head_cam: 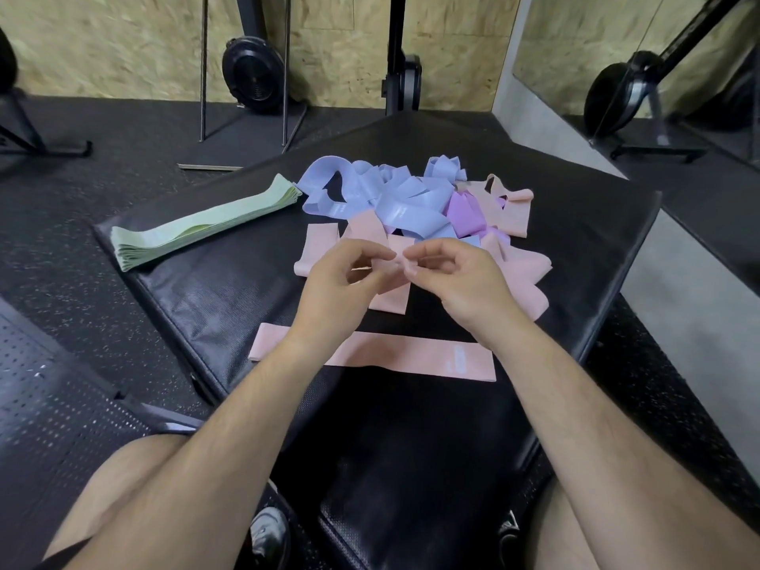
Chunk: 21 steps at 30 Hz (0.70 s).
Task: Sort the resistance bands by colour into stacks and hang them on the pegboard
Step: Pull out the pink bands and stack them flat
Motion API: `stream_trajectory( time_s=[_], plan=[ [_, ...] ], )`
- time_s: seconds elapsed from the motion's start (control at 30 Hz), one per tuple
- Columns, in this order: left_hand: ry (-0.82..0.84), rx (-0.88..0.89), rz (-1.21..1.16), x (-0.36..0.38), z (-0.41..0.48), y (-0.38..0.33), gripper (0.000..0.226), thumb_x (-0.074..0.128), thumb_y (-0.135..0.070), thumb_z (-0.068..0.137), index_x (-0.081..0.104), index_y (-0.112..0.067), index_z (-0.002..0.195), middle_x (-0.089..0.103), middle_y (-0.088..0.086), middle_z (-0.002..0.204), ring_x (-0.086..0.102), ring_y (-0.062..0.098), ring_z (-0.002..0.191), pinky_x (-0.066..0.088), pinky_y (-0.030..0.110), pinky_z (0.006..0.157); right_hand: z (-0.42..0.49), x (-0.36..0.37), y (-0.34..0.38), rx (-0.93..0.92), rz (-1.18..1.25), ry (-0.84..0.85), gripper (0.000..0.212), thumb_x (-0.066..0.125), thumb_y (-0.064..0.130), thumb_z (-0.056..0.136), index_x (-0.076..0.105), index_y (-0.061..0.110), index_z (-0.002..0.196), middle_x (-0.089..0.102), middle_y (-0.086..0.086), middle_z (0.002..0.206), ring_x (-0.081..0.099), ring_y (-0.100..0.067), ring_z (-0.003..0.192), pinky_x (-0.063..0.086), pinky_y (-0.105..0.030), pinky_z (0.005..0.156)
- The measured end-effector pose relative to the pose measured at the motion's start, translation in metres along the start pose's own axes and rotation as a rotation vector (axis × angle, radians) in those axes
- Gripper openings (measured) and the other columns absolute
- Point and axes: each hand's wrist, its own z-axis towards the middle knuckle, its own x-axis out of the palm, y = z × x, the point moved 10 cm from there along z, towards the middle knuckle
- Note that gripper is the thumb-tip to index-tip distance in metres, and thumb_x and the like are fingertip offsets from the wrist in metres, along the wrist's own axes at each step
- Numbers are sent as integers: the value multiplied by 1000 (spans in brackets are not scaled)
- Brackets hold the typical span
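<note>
We see both hands meet at the centre of the frame over a black padded vinyl mat [214,290]. The left hand [341,281] and the right hand [456,281] have their fingers curled, fingertips nearly touching, each pinching the same folded pink fabric resistance band [390,281] just above the mat. Directly behind lies the unsorted heap: tangled light-blue bands [390,203], a few purple bands [464,218] and loose pink bands [518,277]. At the upper left a neat stack of pale green bands [197,226] rests flat. Below the wrists one flattened pink band [432,357] lies crosswise. A black perforated panel [49,405] fills the lower left.
</note>
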Motion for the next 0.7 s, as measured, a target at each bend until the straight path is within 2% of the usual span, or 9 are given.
stream_trajectory(
  time_s=[0.07,0.13,0.2,0.3,0.37,0.47,0.53,0.6,0.7],
  plan=[
    [-26,21,16,-4,0,-3,8,75,-21,89,72,-22,96,72,-4,97,68,11,91,52,21,80,1,0,-2,22,34,-17,12,76,21,91,74,22,102,78,2,98,72,-7,96,53,-16,86],
    [-18,13,4,-4,1,-3,10,73,-18,89,72,-19,99,72,-5,100,68,9,94,51,19,80,3,-1,-5,48,48,-29,12,76,20,90,74,26,100,78,0,98,72,-13,98,54,-29,97],
    [23,1,-38,-1,2,-2,18,71,-8,89,71,-18,104,72,-5,107,69,11,97,53,22,82,5,-3,-7,66,38,-35,17,75,16,88,75,29,98,77,1,98,71,-16,98,54,-37,100],
    [63,20,-56,2,1,-3,28,70,1,86,70,-20,104,69,-5,116,69,16,101,55,31,90,7,-5,-7,72,-19,-42,18,75,17,87,75,32,98,74,12,100,70,-16,93,58,-35,92],
    [79,47,-4,2,0,-6,29,73,-2,84,70,-22,105,66,-7,121,67,13,106,54,29,93,8,-4,-6,66,4,-43,17,74,16,88,76,30,97,72,16,105,70,-20,94,60,-31,84],
    [148,201,231,5,-4,-18,34,78,-9,82,68,-22,112,60,-13,124,56,3,118,47,21,96,9,-1,-4,51,113,-44,13,74,11,90,77,21,96,73,6,108,69,-11,90,57,-23,74],
    [172,315,381,8,-8,-25,36,78,-12,83,66,-22,115,58,-14,122,52,2,118,46,20,95,10,1,-4,61,189,-45,13,71,7,92,77,17,96,75,-3,106,69,-14,92,60,-29,80],
    [112,372,447,4,-10,-30,26,75,-20,88,68,-23,113,62,-15,114,53,7,109,48,23,87,11,4,-4,84,260,-30,22,59,-2,95,77,12,95,75,-9,104,70,-23,97,61,-35,87],
    [8,384,492,-5,-12,-40,15,64,-35,95,73,-27,103,67,-18,93,47,6,94,42,19,75,9,10,2,47,217,30,38,45,-13,89,75,8,100,76,-8,101,73,-19,95,59,-34,92]
  ],
)
